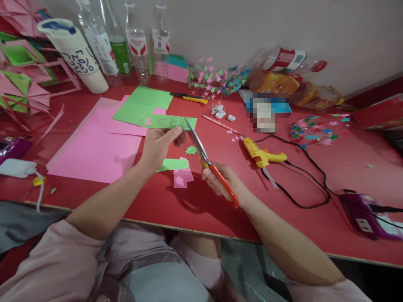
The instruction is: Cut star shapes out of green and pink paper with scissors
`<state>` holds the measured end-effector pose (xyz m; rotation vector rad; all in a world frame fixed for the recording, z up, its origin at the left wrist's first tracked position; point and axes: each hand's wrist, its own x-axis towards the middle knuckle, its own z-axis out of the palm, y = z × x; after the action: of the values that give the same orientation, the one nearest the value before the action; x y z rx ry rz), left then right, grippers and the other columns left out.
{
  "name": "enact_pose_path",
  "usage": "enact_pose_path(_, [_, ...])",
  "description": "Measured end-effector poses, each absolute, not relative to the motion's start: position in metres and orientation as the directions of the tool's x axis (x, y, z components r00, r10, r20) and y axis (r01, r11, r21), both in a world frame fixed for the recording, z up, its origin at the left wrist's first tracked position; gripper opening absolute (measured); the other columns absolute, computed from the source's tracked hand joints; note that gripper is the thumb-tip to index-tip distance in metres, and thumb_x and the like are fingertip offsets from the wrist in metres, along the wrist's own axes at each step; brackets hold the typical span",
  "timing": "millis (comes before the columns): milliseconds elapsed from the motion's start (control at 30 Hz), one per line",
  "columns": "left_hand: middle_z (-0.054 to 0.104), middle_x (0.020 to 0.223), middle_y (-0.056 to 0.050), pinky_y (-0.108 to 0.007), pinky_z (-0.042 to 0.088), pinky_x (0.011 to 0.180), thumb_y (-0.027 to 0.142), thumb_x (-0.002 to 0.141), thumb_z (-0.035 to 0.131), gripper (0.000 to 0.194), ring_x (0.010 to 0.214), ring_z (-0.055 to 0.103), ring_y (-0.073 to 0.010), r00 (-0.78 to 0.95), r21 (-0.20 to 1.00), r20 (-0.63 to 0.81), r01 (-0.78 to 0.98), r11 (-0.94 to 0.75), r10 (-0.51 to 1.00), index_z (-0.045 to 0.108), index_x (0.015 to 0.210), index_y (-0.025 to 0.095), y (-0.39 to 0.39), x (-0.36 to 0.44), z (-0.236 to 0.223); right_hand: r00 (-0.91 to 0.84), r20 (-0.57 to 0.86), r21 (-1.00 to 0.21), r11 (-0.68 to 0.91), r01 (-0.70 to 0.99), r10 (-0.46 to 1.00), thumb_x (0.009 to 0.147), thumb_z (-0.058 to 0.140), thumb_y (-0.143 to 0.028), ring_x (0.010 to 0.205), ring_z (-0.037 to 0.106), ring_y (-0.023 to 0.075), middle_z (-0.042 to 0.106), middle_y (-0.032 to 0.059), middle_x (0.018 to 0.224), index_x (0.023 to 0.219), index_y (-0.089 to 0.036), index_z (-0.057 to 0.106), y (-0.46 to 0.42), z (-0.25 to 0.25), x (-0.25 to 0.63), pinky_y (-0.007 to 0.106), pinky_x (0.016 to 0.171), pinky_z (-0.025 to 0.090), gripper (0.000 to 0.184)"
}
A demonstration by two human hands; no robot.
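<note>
Hidden, green strip (166, 121): lower edge lay partly behind the thumb of the left hand (161, 141); pencilled stars were faint
Hidden, scissors (205, 158): handle loops were partly covered by the right hand (223, 180); blade spread could not be told
Cut off: pink-and-green paper construction (25, 84) ran past the left edge of view
Obscured: pixelated item (267, 112) could not be identified
Left grip: thumb and fingers pinched the green strip along its lower edge
Right grip: fingers were curled closed around the scissors handles
Contact: blades overlapped the green strip near its right end; whether they bit into it was unclear
Axis, green strip: ran left to right, held above the red table (151, 197)
Axis, scissors: slanted; tips pointed forward and left, handles back and right
Beneath: pink scraps (181, 180) lay near the table's front edge
</note>
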<state>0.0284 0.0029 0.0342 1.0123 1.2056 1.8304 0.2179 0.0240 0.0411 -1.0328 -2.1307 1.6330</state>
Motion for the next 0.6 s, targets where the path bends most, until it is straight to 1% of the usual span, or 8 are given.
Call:
enact_pose_path(233, [0.062,0.052,0.0,-0.021,0.044,0.048,0.026,0.074,0.058,0.018,0.047,0.054,-0.007,-0.425,0.942,0.224,-0.136,-0.306,0.877,0.062,0.059,0.016,0.0037,0.0275,0.0322,-0.699,-0.209,-0.917,0.111,0.383,0.684,0.08,0.044,-0.06,0.04,0.03,0.0073,0.033,-0.0073,0.047,0.065,-0.02,0.041,0.0235,0.0394,0.218,0.025,0.043,0.023,0.043])
enact_pose_path(400, [0.061,0.051,0.001,-0.022,0.044,0.048,0.027,0.073,0.058,0.017,0.047,0.055,-0.0079,-0.405,0.927,0.251,-0.161,-0.339,0.879,0.062,0.06,0.017,0.0037,0.0244,0.0322,-0.704,-0.205,-0.918,0.116,0.379,0.68,0.078,0.046,-0.063,0.04,0.03,0.0069,0.033,-0.0074,0.048,0.065,-0.02,0.042,0.0244,0.0378,0.218,0.025,0.043,0.023,0.045])
enact_pose_path(600, [0.055,0.047,0.003,-0.021,0.04,0.045,0.032,0.074,0.059,0.024,0.044,0.05,-0.0062,-0.475,0.924,0.26,-0.13,-0.359,0.841,0.057,0.055,0.018,0.0043,0.02,0.0344,-0.732,-0.215,-0.935,0.079,0.345,0.646,0.075,0.048,-0.068,0.038,0.03,0.0063,0.034,-0.0082,0.047,0.066,-0.02,0.041,0.0265,0.0359,0.2194,0.024,0.041,0.024,0.049])
